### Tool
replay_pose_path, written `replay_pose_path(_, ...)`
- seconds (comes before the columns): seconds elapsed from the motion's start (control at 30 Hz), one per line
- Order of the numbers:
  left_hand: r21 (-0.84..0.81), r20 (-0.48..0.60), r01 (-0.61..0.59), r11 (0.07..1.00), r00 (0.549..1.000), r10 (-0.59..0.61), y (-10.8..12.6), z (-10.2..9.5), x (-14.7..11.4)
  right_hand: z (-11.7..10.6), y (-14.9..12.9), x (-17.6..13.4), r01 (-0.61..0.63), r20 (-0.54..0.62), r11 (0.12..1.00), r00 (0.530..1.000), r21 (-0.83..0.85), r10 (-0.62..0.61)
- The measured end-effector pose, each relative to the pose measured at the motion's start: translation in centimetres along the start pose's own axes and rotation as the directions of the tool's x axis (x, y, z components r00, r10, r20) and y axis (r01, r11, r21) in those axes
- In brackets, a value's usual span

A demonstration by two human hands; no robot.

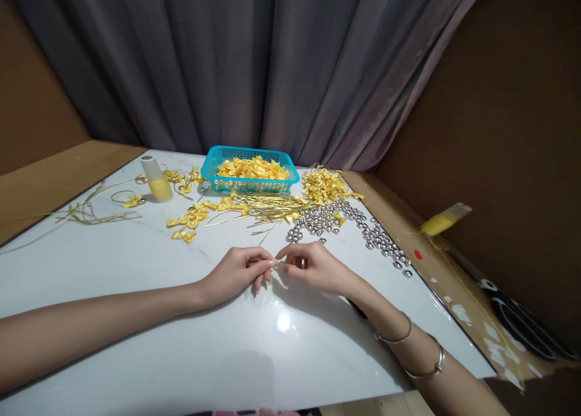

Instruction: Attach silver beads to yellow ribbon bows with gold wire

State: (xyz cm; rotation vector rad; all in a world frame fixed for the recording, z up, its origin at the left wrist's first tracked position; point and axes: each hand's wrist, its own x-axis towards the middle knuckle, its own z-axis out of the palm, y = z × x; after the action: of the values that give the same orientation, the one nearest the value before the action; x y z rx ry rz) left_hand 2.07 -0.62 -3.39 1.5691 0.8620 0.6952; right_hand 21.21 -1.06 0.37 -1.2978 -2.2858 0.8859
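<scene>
My left hand (242, 269) and my right hand (320, 269) meet over the middle of the white tabletop (181, 355). Between their fingertips is a small pale ribbon piece (277, 278), its loose end hanging down with a hint of yellow near the fingers. Both hands pinch it with thumb and fingers; its exact shape is mostly covered. Just beyond the hands lie gold cords (275, 205) in a bundle and many silver beads (318, 220). Several yellow ribbon bows (193, 216) are scattered to the left of the cords.
Behind stands a blue basket (254, 186) filled with yellow bows (252, 168). More bows with cords (325, 184) are heaped right of it. A yellow thread spool (158, 186) stands left; another spool (447, 218) and black scissors (521, 322) are on the right. A grey curtain (236, 59) hangs behind.
</scene>
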Motion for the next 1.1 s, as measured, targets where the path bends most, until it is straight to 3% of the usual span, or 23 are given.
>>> replay_pose_path(0.13,0.009,0.022,0.000,1.000,1.000,0.000,-0.1,0.0,0.0,0.0,0.3,-0.1,0.202,-0.012,0.974,0.979,-0.104,-0.204)
replay_pose_path(0.27,0.046,0.029,0.003,0.999,1.000,-0.004,0.0,-0.1,0.1,0.0,0.7,-0.4,0.359,0.046,0.871,0.930,-0.335,-0.365)
replay_pose_path(0.4,0.061,0.044,0.002,0.998,0.999,-0.005,0.2,-0.1,0.1,0.3,0.9,-0.5,0.410,0.082,0.727,0.893,-0.551,-0.442)
replay_pose_path(0.73,0.058,0.060,0.023,0.998,0.998,-0.026,0.3,-0.2,0.0,0.8,0.5,-0.7,0.474,0.138,0.453,0.790,-0.755,-0.597)
replay_pose_path(0.83,0.038,0.074,0.016,0.999,0.997,-0.019,0.2,-0.2,0.0,0.8,0.7,-0.6,0.476,0.115,0.467,0.781,-0.745,-0.614)
replay_pose_path(1.1,-0.004,0.079,0.042,0.999,0.996,-0.042,0.2,-0.1,0.2,0.8,1.2,-0.4,0.409,0.053,0.609,0.856,-0.680,-0.515)
